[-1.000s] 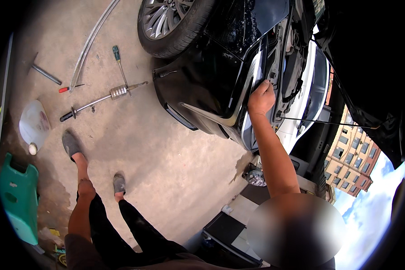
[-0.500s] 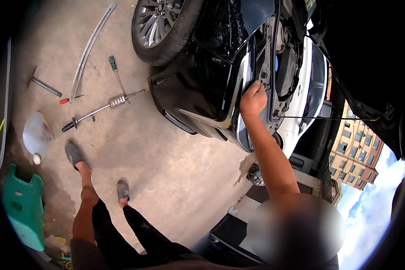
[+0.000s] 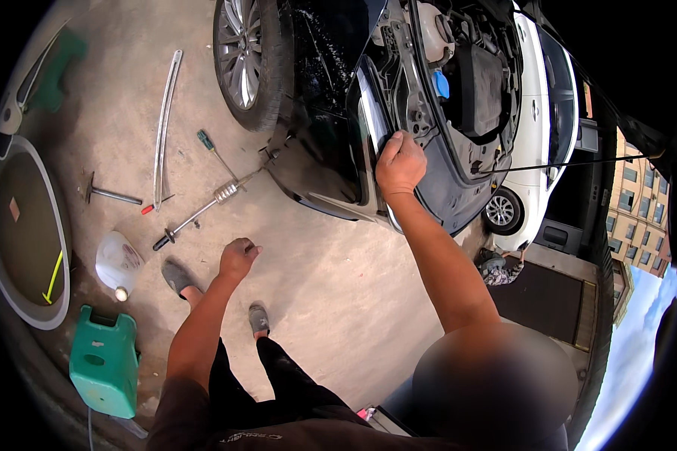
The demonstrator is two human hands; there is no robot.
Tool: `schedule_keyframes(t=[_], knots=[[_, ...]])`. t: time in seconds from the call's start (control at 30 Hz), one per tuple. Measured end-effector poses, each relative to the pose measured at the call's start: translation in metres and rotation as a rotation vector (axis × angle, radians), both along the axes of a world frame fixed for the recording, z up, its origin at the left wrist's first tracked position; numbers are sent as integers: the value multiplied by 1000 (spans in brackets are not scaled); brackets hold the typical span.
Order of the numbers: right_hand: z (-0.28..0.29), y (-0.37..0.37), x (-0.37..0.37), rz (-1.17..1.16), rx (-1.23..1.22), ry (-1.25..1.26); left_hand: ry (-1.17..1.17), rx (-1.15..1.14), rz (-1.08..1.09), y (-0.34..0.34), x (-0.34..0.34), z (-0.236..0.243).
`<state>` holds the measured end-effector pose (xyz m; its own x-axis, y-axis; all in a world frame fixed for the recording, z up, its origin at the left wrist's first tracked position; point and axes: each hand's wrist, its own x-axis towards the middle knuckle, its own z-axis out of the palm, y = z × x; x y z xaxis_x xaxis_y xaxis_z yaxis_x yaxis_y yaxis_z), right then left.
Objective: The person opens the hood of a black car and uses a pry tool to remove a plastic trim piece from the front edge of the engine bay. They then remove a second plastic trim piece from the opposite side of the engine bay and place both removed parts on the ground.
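Observation:
My right hand is closed at the dark car's front edge, beside the long clear headlight; its fingertips are partly hidden. Below the car's black bumper, my left hand is raised in a loose fist over the concrete floor, with nothing visible in it. The car's hood is up, and the engine bay with a blue cap lies exposed beyond my right hand. A slide hammer lies on the floor left of the bumper, nearest to my left hand.
On the floor lie a green-handled screwdriver, a long metal strip, a hammer, a red-handled tool and a whitish jug. A green stool and a large grey tub stand left. A white car is parked beyond.
My left hand has risen from beside my leg toward the bumper. My right hand stays at the car's front edge. The view has shifted, bringing the tub and more engine bay into sight.

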<state>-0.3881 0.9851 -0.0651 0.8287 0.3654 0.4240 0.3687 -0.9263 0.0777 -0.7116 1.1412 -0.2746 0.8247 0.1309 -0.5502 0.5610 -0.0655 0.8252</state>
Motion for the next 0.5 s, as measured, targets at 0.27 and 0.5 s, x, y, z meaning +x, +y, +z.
schedule_keyframes(t=[0.27,0.5], knots=[[9,1,3,-11,31,56,-321,18,153,42,269,135],[18,2,8,-4,113,105,-58,-367,322,30,296,131]])
